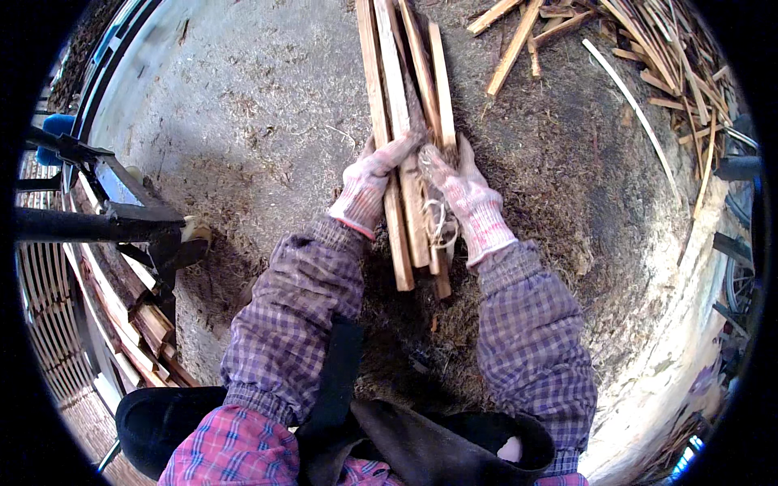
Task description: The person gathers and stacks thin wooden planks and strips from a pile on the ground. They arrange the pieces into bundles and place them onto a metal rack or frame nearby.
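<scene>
Across the middle of a worn, debris-strewn floor (243,105), a person in checked sleeves holds a loose bundle of sticks (393,81), long and pale, running away from the body with its far ends at or past the upper edge of view. The left hand (377,174), in a soiled knit glove, is closed on the left side of the bundle, fingers laid over the top; the right hand (468,194), gloved likewise, wraps the right side, and the fingertips of the two nearly meet — a narrow grip, with wood between the palms. Below the hands the near ends stand uneven, one stick reaching lower than its neighbour. A pale, stringy loop (440,223) hangs beside the right hand, over the lower sticks; whether it goes round them I cannot tell. To my eye the step in hand is gathering and squaring the sticks, and the next move calls for steady pressure from both sides — plus evening up those ends. Beyond, at the upper right, a few loose sticks (515,46) lie near a tangled heap of wood (685,69), with a curved pale strip (640,105) just beside it. At the left stands a black metal frame (101,224).
</scene>
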Demonstrator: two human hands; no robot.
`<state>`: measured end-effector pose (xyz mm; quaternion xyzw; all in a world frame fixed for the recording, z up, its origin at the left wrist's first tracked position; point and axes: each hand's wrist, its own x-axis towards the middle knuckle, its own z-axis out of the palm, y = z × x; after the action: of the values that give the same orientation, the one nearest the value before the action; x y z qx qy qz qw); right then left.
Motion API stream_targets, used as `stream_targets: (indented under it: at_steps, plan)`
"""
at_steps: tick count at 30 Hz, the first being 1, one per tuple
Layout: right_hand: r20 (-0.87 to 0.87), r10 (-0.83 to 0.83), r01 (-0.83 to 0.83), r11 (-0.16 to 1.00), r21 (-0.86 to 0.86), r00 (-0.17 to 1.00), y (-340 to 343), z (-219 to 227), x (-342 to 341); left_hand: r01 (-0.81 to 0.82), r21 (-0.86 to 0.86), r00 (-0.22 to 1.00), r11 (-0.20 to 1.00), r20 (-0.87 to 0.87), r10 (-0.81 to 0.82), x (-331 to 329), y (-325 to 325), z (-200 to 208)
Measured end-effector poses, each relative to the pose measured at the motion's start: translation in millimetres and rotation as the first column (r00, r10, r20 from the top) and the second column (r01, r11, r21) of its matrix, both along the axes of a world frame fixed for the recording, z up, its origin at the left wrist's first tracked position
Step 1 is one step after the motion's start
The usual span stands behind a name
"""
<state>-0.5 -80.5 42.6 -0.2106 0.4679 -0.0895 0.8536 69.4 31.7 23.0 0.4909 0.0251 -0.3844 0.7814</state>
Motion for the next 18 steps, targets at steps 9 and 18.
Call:
stream_targets:
  at_steps: [9, 18]
  plan:
    - [0.521, 0.226, -0.425, 0.854, 0.301, 0.823, 9.7, -75.9, -121.7, 0.206, 0.049, 0.950, 0.977, -0.249, -0.188, -89.2, 49.2, 35.4]
    - [0.631, -0.138, -0.317, 0.771, 0.553, 0.764, 23.5, -53.5, -203.6, 0.252, 0.060, 0.936, 0.966, -0.269, -0.227, -149.9, 52.4, 32.8]
